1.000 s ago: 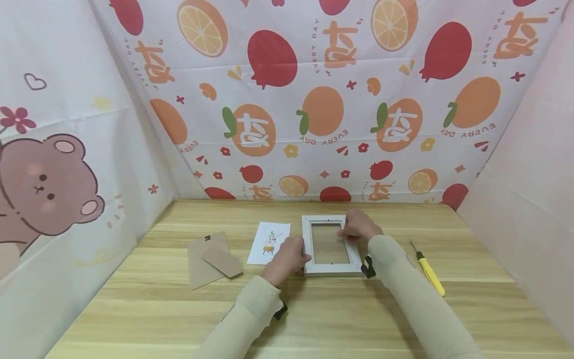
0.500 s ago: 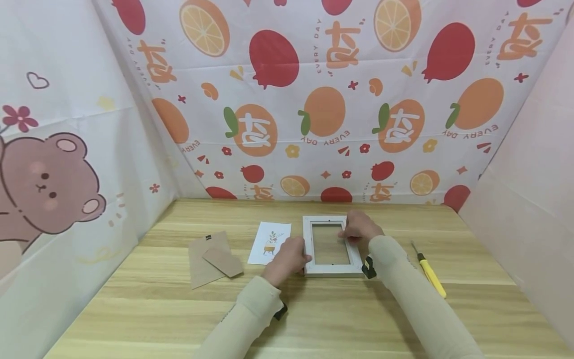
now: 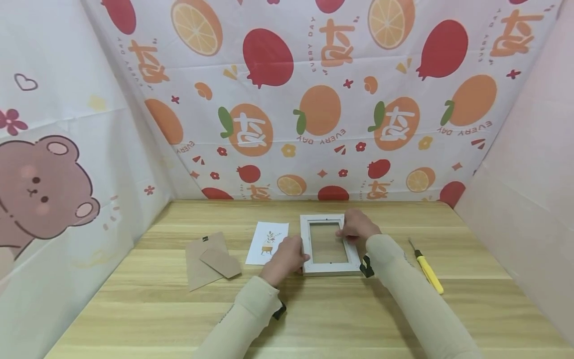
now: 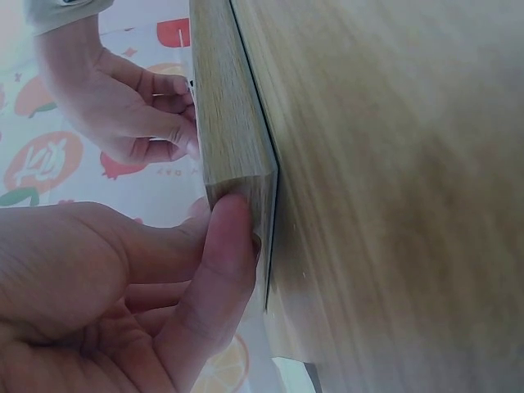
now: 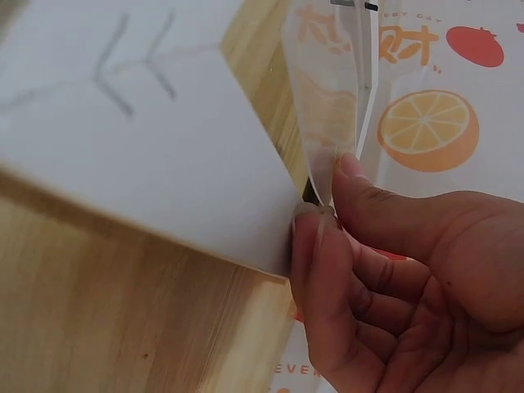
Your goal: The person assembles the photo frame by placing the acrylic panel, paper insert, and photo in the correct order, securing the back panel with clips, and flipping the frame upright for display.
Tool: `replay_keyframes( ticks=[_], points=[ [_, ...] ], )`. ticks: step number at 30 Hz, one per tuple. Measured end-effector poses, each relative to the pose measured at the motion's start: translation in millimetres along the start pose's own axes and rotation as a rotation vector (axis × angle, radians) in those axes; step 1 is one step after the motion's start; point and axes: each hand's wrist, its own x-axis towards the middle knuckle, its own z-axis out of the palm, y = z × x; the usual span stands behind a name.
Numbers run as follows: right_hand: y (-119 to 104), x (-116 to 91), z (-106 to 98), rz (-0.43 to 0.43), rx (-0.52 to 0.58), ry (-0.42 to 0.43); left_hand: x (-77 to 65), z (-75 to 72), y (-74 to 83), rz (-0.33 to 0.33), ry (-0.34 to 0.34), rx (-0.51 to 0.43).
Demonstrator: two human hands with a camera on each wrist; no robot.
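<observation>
A white picture frame (image 3: pixel 331 269) lies on the table with its opening facing up. Across that opening is a clear sheet (image 3: pixel 329 244). My left hand (image 3: pixel 289 257) grips the frame's left side near the front; in the left wrist view its fingertip presses on the wood-toned edge (image 4: pixel 233 115). On the far right side, my right hand (image 3: pixel 358 227) holds the frame, its thumb reaching over the inner rim. The right wrist view shows that thumb against the clear sheet (image 5: pixel 327 106) and the fingers by the frame's pencil-marked corner (image 5: pixel 188 131). Some fingertips are hidden behind the frame.
Left of the frame lies a white card with a potted plant drawing (image 3: pixel 258 247). Farther left, a brown backing board (image 3: pixel 197 259) carries a smaller brown stand piece (image 3: pixel 221 263). A screwdriver with a yellow handle (image 3: pixel 430 274) rests at the right. A fruit-print cloth (image 3: pixel 287 99) hangs behind.
The head view has shifted slightly. Both hands keep the same places on the picture frame, and nothing on the table has visibly moved.
</observation>
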Motion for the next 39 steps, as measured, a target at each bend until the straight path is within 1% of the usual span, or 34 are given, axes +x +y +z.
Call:
replay_keyframes(
  ticks=[2, 10, 27, 34, 39],
  points=[
    [-0.4, 0.1, 0.0, 0.0, -0.001, 0.002, -0.4, -0.1, -0.3, -0.007, -0.006, -0.012],
    [1.3, 1.1, 2.3, -0.014, -0.021, 0.016, -2.6, -0.4, -0.5, 0.0, -0.022, -0.061],
    [0.8, 1.0, 2.0, 0.008, 0.01, 0.008, -3.1, -1.3, -0.1, -0.008, -0.027, -0.047],
    [-0.6, -1.0, 1.6, -0.002, -0.007, 0.033, -3.3, -2.6, 0.4, -0.004, -0.018, -0.055],
    [0.5, -3.5, 3.0, 0.01, 0.0, 0.015, -5.5, -1.5, 0.7, 0.003, -0.019, -0.056]
  ],
)
